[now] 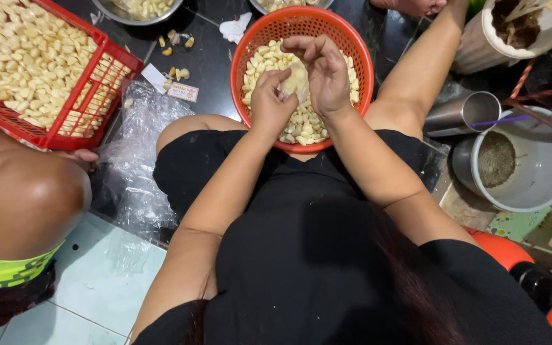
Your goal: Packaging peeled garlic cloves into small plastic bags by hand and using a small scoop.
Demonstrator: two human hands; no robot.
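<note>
Hands, left (271, 102) and right (324, 73), pinch garlic clove (296, 81) over orange basket (352, 45).

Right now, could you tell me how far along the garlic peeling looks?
Much looks done: the red crate is heaped with peeled cloves, and the round orange basket holds a good layer too. In hand: the left hand and right hand work a pale piece over the basket. Left: a few unpeeled cloves on the dark floor.
</note>
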